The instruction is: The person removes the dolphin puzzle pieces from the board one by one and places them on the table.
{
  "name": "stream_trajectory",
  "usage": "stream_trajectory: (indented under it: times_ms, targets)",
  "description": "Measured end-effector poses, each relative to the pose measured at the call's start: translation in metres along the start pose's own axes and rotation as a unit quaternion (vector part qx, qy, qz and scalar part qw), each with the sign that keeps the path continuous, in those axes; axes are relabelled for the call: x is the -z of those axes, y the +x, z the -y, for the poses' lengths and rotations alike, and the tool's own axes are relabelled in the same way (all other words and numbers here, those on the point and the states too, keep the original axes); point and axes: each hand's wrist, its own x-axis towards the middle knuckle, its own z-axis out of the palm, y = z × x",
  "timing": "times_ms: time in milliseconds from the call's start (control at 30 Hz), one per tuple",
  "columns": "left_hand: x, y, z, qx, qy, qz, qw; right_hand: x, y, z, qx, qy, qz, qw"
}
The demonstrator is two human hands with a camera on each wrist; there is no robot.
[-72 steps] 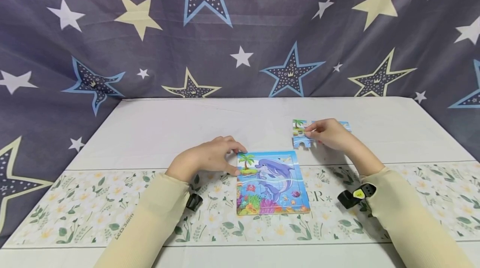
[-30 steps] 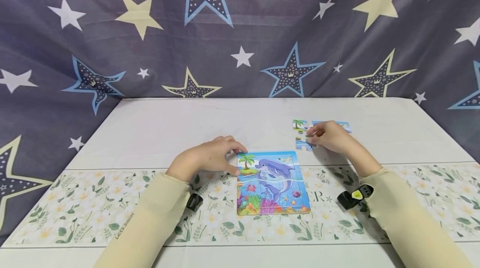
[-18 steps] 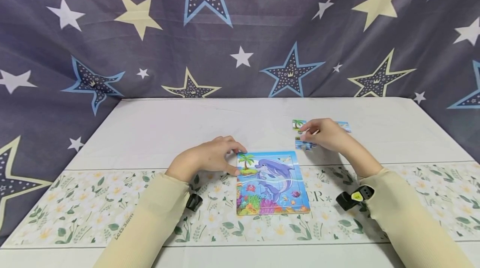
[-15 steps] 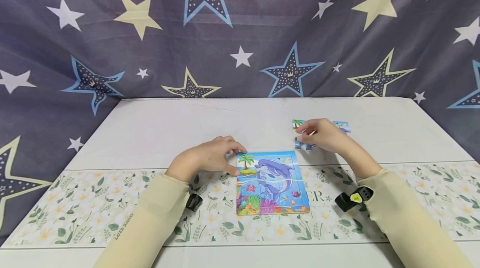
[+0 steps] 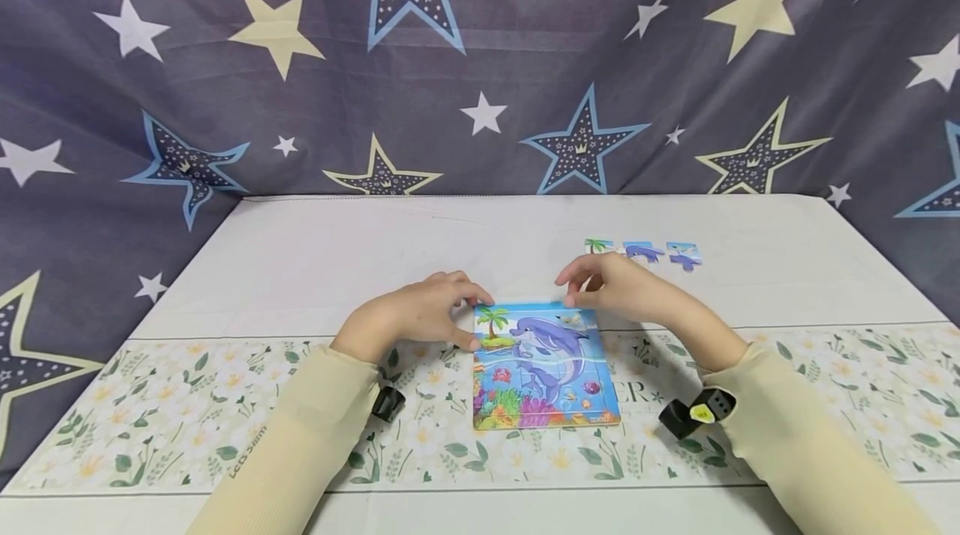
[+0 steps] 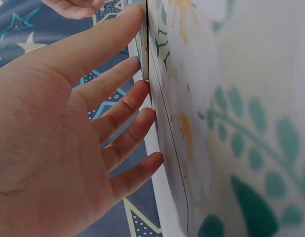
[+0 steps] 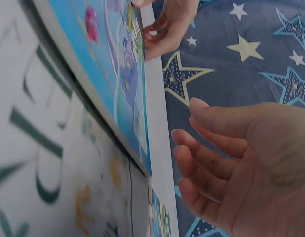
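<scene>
A square dolphin jigsaw puzzle (image 5: pixel 546 368) lies flat near the middle of the table. My left hand (image 5: pixel 427 310) is at its upper left corner, the thumb and fingertips touching the board's edge; the left wrist view shows these fingers fairly straight. Over the puzzle's upper right corner hovers my right hand (image 5: pixel 626 289). Its fingers (image 7: pixel 204 160) are loosely bent with nothing between them in the right wrist view. Behind this hand lie loose puzzle pieces: a palm tree piece (image 5: pixel 598 246), a dolphin head piece (image 5: pixel 642 252) and a corner piece (image 5: pixel 683 255). The hand hides the area in front of them.
A white tablecloth (image 5: pixel 360 243) with a floral band (image 5: pixel 247 410) covers the table. A dark curtain with stars (image 5: pixel 480 43) hangs behind the table and along its sides. Dark camera straps sit at both wrists.
My right hand has left the loose pieces and moved left and nearer, to the puzzle's upper right corner. Earlier it shifted a lower loose piece slightly. My left hand has stayed in place.
</scene>
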Motion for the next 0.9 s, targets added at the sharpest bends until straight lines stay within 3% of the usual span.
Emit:
stream_trajectory:
  times_ms: [267, 533, 900]
  targets:
    - [0.0, 0.0, -0.001, 0.007, 0.001, 0.0, 1.0, -0.014, 0.0, 0.011, 0.034, -0.009, 0.039, 0.9986]
    - [0.001, 0.001, 0.0, 0.006, 0.005, 0.0, 1.0, -0.025, 0.0, 0.019, 0.024, -0.012, 0.065, 0.9975]
    - [0.0, 0.003, 0.001, 0.006, 0.008, 0.001, 0.9999, -0.033, -0.001, 0.022, 0.02, -0.059, 0.092, 0.9938]
